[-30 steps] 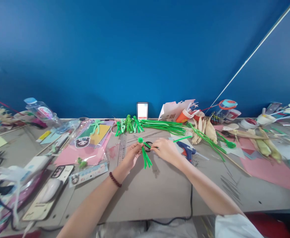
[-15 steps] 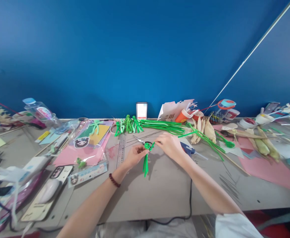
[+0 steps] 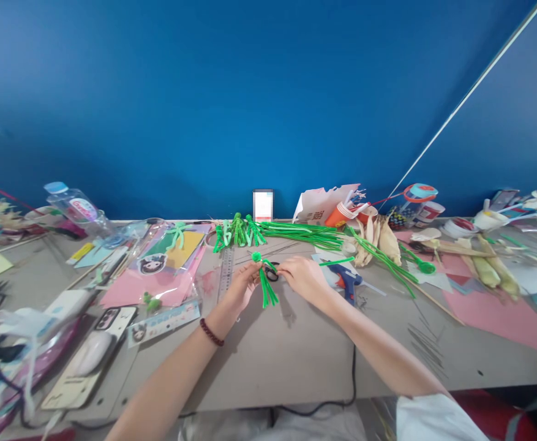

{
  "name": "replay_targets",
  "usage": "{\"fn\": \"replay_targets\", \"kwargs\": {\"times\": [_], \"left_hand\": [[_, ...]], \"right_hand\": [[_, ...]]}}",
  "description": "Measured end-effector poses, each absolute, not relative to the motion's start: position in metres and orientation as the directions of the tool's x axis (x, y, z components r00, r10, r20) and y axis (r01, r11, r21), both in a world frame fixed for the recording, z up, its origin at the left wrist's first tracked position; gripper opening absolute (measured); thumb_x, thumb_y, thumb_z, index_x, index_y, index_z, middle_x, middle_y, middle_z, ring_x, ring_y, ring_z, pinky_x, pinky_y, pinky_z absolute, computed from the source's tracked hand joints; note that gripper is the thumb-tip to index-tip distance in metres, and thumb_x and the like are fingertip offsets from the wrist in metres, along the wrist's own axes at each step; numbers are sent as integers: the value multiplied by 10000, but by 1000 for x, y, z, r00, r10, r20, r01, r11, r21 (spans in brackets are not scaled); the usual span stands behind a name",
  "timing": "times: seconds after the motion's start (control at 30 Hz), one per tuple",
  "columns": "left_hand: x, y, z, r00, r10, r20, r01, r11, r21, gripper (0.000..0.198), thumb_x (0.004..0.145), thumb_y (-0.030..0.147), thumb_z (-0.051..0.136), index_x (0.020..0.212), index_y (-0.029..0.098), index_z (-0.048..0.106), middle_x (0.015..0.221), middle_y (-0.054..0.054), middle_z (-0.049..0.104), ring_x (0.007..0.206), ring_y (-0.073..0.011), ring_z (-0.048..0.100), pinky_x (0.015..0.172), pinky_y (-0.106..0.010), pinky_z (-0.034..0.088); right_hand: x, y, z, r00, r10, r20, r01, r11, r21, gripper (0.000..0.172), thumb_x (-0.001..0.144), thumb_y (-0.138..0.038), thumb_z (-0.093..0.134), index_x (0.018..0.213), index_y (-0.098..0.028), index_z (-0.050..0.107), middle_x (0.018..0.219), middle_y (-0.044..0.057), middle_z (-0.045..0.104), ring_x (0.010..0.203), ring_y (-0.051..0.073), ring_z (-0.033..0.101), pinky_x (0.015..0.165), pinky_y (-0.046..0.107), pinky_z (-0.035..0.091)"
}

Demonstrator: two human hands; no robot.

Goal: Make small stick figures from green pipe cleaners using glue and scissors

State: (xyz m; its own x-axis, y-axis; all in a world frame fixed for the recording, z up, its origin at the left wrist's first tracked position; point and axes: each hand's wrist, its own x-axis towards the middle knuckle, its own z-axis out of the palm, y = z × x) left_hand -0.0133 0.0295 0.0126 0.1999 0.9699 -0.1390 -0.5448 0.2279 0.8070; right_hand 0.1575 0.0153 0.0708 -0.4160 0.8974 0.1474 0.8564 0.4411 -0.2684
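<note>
A small green pipe-cleaner figure [image 3: 264, 283] with a round head and dangling legs is held above the grey table [image 3: 296, 349] at mid-frame. My left hand [image 3: 240, 288] pinches it from the left, fingers closed on its stem. My right hand [image 3: 301, 277] grips a strand of the same figure from the right, fingers closed. A black ring, perhaps scissor handles [image 3: 272, 273], lies just behind the figure between my hands.
A steel ruler [image 3: 225, 272] lies left of my hands. Finished green figures [image 3: 238, 231] and long green pipe cleaners [image 3: 305, 234] lie behind. A blue glue gun [image 3: 344, 278] sits right. Corn husks [image 3: 378, 242], paper cups [image 3: 341, 215], pink sheets [image 3: 158, 278] and a bottle [image 3: 78, 208] crowd the sides.
The figure's head turned back upright and its legs spread again. My right hand dropped slightly towards me; both hands keep their grip.
</note>
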Motion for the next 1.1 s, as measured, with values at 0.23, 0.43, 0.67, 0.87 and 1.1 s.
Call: {"fn": "replay_targets", "kwargs": {"times": [0.23,0.43,0.67,0.87,1.1], "left_hand": [[-11,23,19,304,948,-89,-359,201,912,166,626,274,755,619,141,656,591,-8,608,554,-95,506,551,-216,364],[-11,22,17,296,954,-39,-138,83,987,183,626,303,744,680,139,684,632,-26,630,575,-117,527,578,-235,398],[-9,29,8,59,996,-62,-183,71,980,199,572,313,766,625,151,664,584,-8,602,556,-120,511,545,-235,395],[-12,30,11,71,992,-105,-429,125,894,215,582,285,770,567,146,606,547,35,537,510,-62,452,509,-196,347],[-10,25,13,212,970,-123,-482,213,850,189,611,266,761,622,134,626,603,4,601,547,-78,512,541,-207,377]], "right_hand": [[171,33,66,-344,917,200,883,389,-262,193,857,-243,518,835,-247,710,885,13,704,866,179,587,689,249,379],[180,33,72,-332,894,301,873,412,-262,169,850,-262,551,790,-231,705,852,24,699,841,175,555,697,261,370],[167,15,75,-404,860,312,828,488,-274,172,861,-246,540,777,-223,688,793,22,680,818,168,539,657,255,355],[155,9,71,-437,871,224,836,485,-257,178,862,-208,521,788,-213,683,806,32,681,835,176,552,667,255,363],[161,23,63,-382,908,173,881,414,-230,163,849,-209,530,806,-225,687,821,21,686,843,182,574,647,260,363]]}}
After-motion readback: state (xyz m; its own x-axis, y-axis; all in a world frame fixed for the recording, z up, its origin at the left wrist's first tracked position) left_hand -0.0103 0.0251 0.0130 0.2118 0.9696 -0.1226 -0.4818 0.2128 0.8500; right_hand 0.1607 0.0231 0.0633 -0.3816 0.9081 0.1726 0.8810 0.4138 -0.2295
